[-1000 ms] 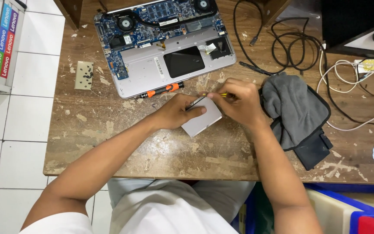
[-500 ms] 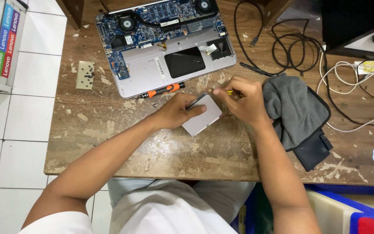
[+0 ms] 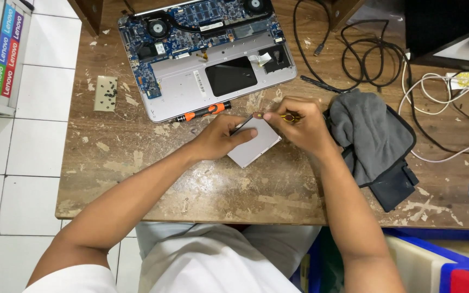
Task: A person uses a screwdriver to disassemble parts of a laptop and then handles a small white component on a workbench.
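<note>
**Two hands on a small grey plate**

Head view: A person sits at a worn wooden table (image 3: 137,179) and looks down at both hands. Between the hands lies a flat grey plate (image 3: 256,144), a thin square part with rounded corners. It rests on the table, tilted, so that one corner points far and right and another points near and left.

The left hand (image 3: 218,135) lies on the left edge of the plate. Its fingers are closed on that side of the plate, with the thumb on top, and they pin it down. A thin dark strip runs along the plate's far left edge, just by this thumb.

The right hand (image 3: 299,122) is at the plate's far right corner, touching it. Its fingers are pinched together on a small yellow tool (image 3: 287,115). The tip of the tool points left, to the far corner of the plate, where something tiny and reddish sits. It is too small to tell what it is.

So the plate lies to the near left of the right hand and just right of the left hand. Both hands are equally close to it.

Far from the hands is an open laptop (image 3: 191,81) with its insides showing. An orange and black screwdriver (image 3: 202,111) lies between the laptop and the left hand. A grey cloth (image 3: 370,130) lies to the right, touching the right hand. Black cables (image 3: 365,49) curl far right.
</note>
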